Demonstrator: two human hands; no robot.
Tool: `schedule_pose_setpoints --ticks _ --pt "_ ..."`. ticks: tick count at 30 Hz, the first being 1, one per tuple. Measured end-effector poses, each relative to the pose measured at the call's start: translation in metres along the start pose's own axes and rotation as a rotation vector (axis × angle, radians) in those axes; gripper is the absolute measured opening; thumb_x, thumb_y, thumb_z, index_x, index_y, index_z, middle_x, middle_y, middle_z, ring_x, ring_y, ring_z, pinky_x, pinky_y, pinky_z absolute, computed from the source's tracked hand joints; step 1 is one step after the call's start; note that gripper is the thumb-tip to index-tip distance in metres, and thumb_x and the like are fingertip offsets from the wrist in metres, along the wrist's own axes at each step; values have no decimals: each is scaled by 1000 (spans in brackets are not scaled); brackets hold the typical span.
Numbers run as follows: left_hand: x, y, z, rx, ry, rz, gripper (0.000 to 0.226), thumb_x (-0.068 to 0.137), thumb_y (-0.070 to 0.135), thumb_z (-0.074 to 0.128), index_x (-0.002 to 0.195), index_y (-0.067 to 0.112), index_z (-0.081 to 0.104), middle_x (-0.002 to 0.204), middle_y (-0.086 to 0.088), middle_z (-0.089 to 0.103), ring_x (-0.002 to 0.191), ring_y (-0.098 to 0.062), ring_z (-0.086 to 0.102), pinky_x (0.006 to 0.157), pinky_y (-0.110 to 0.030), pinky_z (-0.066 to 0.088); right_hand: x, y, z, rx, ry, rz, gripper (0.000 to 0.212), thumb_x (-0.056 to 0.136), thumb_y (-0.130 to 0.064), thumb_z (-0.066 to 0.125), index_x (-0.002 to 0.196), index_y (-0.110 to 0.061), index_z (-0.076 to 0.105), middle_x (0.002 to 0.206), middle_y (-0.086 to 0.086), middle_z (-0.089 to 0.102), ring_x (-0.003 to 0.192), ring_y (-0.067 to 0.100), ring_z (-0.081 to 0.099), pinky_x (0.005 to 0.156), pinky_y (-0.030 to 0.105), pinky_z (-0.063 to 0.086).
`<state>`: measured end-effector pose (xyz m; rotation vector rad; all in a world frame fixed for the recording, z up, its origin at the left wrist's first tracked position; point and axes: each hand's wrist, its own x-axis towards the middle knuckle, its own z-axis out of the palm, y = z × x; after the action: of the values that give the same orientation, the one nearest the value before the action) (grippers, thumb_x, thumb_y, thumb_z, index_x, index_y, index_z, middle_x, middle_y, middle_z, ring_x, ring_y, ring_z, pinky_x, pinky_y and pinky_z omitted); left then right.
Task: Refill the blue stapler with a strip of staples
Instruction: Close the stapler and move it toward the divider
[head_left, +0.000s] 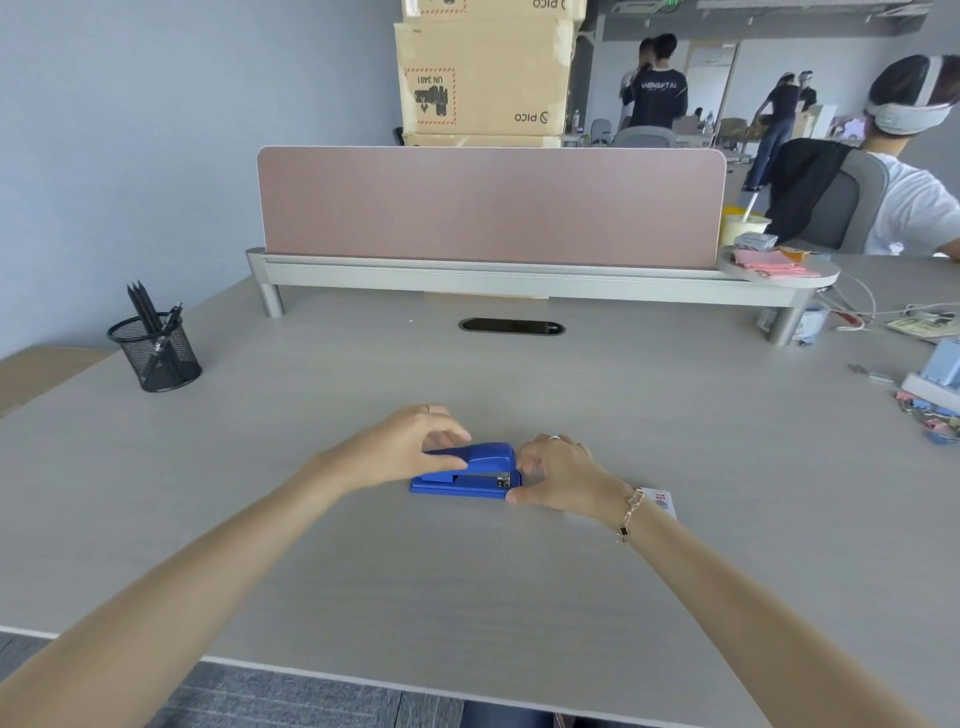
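Note:
The blue stapler (478, 470) lies closed on the grey desk (467, 571), its metal front end pointing right. My left hand (405, 447) curls over its rear left end, fingers resting on the top. My right hand (558, 475) cups the front right end, thumb at the base corner. A small white staple box (661, 500) with red print lies just behind my right wrist, partly hidden. No loose staple strip shows.
A black mesh pen cup (156, 351) stands at the far left. A pink divider panel (491, 205) runs across the back, with a cable slot (511, 327) before it. Clips and clutter (930, 405) lie at the right edge. A seated person (904, 171) is at the far right.

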<state>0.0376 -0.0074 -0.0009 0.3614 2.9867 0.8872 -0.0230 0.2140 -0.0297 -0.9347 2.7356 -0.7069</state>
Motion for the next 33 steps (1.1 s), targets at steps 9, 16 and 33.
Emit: schedule_pose_setpoints --ticks 9,16,33 --pt "1 -11 -4 65 -73 -51 27 83 28 71 110 25 70 100 5 65 91 -9 63 86 -26 52 5 -8 -8 164 140 -88 21 78 -37 67 96 -27 66 91 -7 68 93 10 52 94 33 39" --pt "6 -12 0 117 -87 -47 26 84 28 71 110 23 72 100 0 65 89 -13 61 80 -27 50 8 -11 -5 -29 129 -133 21 80 -31 65 97 -19 66 83 -7 59 96 20 50 85 28 29" --pt "1 -7 -8 147 -115 -69 26 83 32 69 109 32 67 100 6 62 94 -10 58 85 -28 49 4 -23 -12 -74 17 -106 22 81 -28 61 95 -11 58 96 8 63 89 25 57 82 36 44"
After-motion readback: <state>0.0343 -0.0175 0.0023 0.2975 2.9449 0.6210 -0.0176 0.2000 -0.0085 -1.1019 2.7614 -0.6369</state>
